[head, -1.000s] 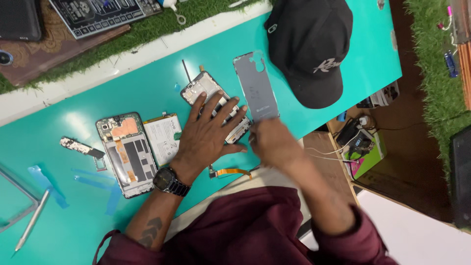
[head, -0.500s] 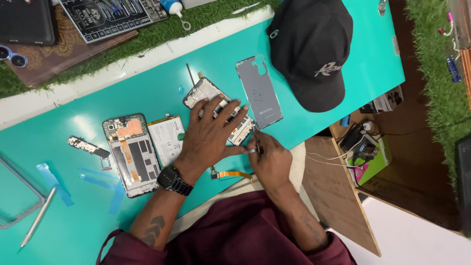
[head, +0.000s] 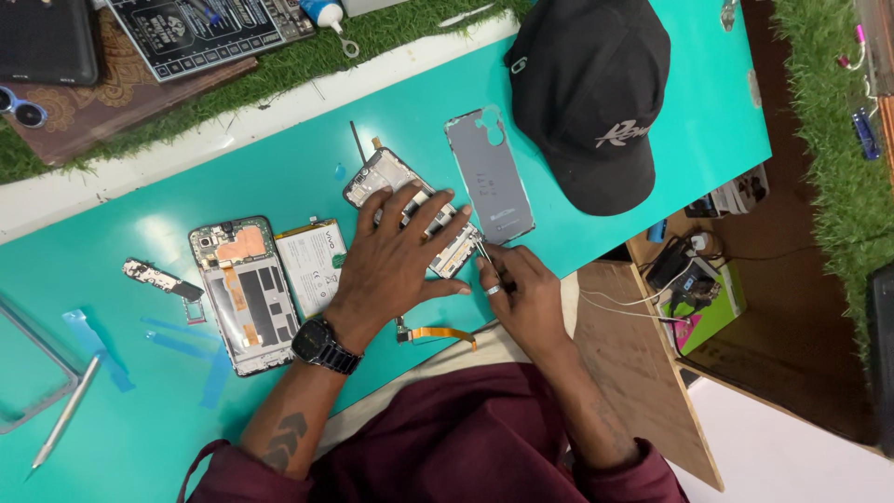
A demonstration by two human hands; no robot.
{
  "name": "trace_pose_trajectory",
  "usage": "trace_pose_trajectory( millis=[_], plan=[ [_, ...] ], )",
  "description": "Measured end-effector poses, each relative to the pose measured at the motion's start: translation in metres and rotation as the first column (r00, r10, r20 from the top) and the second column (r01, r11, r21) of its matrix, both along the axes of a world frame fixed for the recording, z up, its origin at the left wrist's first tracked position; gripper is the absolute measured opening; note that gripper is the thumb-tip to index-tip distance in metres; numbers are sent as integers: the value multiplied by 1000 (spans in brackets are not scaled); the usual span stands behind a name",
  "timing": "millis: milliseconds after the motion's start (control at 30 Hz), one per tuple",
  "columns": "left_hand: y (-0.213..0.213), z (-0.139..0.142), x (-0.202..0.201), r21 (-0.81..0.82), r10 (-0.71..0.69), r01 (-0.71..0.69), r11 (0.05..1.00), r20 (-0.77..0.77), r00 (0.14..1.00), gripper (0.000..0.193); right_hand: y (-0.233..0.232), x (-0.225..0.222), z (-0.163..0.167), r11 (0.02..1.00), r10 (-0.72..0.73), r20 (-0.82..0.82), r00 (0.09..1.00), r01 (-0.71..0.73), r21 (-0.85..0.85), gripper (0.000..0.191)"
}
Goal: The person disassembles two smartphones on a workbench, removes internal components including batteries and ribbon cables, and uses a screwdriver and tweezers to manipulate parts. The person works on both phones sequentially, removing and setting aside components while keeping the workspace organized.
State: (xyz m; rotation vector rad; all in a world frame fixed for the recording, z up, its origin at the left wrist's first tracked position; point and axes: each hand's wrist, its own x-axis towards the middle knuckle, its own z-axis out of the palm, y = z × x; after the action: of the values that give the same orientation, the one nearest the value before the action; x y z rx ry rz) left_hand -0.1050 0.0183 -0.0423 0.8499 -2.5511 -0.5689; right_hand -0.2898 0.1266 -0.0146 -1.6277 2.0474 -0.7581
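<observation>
My left hand (head: pixel 396 261) lies flat with spread fingers on an opened phone frame (head: pixel 382 175) on the teal table (head: pixel 652 140), pressing it down. My right hand (head: pixel 517 284) pinches thin metal tweezers (head: pixel 479 246), their tip touching the frame's lower right corner. A grey back cover (head: pixel 491 175) lies just right of the frame. A second opened phone (head: pixel 244 293) and a white battery (head: pixel 314 265) rest to the left. An orange flex cable (head: pixel 438 333) sits below my left hand.
A black cap (head: pixel 591 98) sits at the table's upper right. A small circuit board (head: pixel 158 278), blue film strips (head: pixel 177 340), a metal rod (head: pixel 60 414) and a clear case edge (head: pixel 37 373) lie at the left. Chargers and cables (head: pixel 689 279) sit on a lower shelf.
My right hand put the grey back cover down beside the frame, then moved to the frame's lower right corner with the tweezers. My left hand stayed on the frame.
</observation>
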Motion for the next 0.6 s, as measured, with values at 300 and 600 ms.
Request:
trace_pose_trajectory(
  millis=[300,600],
  plan=[
    [0,0,1,-17,-6,6,1000,-9,1000,90,3,3,-4,999,-49,198,979,48,13,25],
    [-1,1,1,-19,-6,6,1000,1,1000,90,1,8,-3,997,-75,129,989,72,31,25]
  ],
)
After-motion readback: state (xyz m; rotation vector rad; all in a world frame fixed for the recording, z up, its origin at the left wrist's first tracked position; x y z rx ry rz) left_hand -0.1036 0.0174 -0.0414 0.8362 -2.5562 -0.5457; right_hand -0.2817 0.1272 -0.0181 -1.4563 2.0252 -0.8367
